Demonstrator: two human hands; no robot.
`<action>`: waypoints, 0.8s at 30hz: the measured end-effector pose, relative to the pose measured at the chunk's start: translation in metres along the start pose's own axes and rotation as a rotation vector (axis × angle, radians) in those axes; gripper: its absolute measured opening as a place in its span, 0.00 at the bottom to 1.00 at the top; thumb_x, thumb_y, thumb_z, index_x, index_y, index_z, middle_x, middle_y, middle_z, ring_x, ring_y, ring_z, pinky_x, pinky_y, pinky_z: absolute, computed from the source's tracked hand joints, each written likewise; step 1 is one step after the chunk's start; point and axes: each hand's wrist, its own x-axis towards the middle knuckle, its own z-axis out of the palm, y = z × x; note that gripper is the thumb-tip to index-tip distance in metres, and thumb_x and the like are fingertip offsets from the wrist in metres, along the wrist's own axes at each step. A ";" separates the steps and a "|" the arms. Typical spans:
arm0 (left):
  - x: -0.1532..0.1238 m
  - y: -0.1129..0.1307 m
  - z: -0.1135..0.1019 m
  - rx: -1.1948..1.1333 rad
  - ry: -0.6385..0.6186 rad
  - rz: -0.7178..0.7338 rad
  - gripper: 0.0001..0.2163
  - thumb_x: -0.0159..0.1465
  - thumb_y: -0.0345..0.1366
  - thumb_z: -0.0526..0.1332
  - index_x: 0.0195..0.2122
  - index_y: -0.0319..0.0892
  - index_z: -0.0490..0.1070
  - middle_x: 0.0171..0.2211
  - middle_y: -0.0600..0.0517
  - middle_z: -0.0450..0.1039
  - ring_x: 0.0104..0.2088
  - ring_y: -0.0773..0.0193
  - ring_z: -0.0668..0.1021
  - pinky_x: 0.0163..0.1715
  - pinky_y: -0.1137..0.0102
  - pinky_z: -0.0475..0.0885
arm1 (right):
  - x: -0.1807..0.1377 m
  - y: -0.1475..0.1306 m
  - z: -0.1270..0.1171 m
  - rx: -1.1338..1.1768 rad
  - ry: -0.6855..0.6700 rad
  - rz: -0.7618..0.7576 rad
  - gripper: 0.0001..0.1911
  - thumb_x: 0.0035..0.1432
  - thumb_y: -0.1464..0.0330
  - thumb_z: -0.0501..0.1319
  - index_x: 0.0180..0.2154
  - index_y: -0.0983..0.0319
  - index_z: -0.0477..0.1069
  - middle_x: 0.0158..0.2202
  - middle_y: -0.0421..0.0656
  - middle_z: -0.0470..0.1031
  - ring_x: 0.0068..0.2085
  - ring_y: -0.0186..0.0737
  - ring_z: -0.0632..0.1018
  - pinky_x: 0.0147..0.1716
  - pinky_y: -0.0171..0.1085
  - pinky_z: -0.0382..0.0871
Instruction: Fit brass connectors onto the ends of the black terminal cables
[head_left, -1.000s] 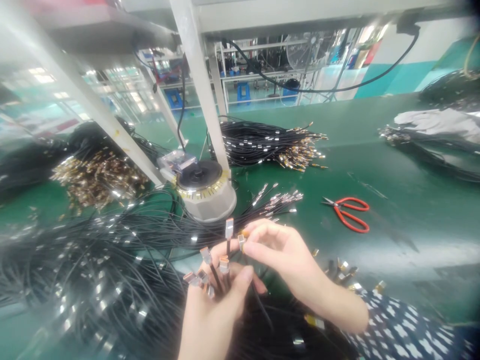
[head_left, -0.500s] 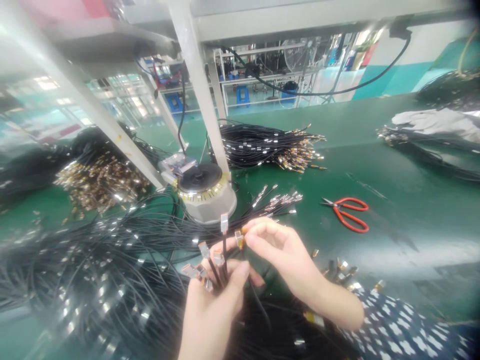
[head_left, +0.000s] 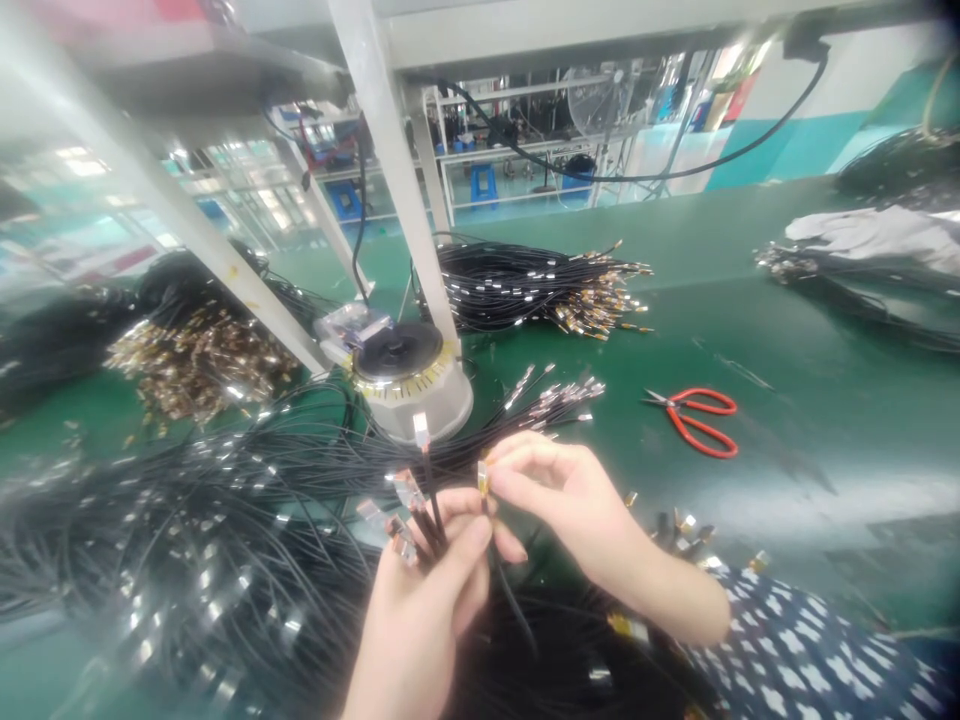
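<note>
My left hand point(head_left: 431, 610) is closed around several black cables point(head_left: 433, 490) whose flat silver plug ends fan out above the fingers. One plug point(head_left: 421, 430) stands higher than the others. To the right, my right hand point(head_left: 562, 495) pinches the metal plug point(head_left: 483, 476) of a single cable between thumb and fingertips. Yellow tape shows on that plug, and its cable hangs down past the left fingertips. Just behind the hands stands a round white tape dispenser point(head_left: 420, 408) with a black top and short yellow strips along its rim.
Red-handled scissors point(head_left: 702, 420) lie on the green table point(head_left: 750, 330) at right. Cable bundles rest behind the dispenser point(head_left: 525, 285), at far left point(head_left: 202, 360) and across the near left point(head_left: 187, 560). White shelf posts point(head_left: 394, 170) rise beyond the hands. A pale cloth point(head_left: 870, 240) lies far right.
My left hand and its cables have tilted slightly left, so the tall plug has shifted left and up. The right hand keeps its pinch on the taped plug, which has turned a little.
</note>
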 end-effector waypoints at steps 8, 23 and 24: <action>0.001 0.003 -0.003 -0.080 -0.045 -0.096 0.08 0.59 0.37 0.67 0.30 0.37 0.74 0.19 0.52 0.71 0.17 0.77 0.58 0.17 0.77 0.49 | 0.001 -0.001 0.002 0.070 -0.110 0.025 0.11 0.55 0.65 0.67 0.23 0.62 0.74 0.37 0.43 0.73 0.43 0.40 0.75 0.48 0.41 0.67; 0.002 0.003 0.000 -0.020 0.007 0.001 0.07 0.56 0.35 0.69 0.27 0.38 0.74 0.22 0.49 0.76 0.21 0.71 0.70 0.20 0.77 0.59 | -0.007 -0.013 0.008 -0.101 -0.012 -0.052 0.06 0.53 0.70 0.66 0.25 0.60 0.74 0.42 0.45 0.73 0.49 0.46 0.75 0.56 0.49 0.64; 0.001 0.003 -0.001 -0.015 0.006 0.003 0.07 0.57 0.35 0.69 0.27 0.38 0.74 0.22 0.49 0.76 0.21 0.70 0.70 0.21 0.76 0.59 | -0.006 -0.013 0.006 -0.072 -0.032 -0.019 0.06 0.52 0.69 0.67 0.24 0.61 0.75 0.41 0.45 0.73 0.49 0.46 0.75 0.56 0.49 0.64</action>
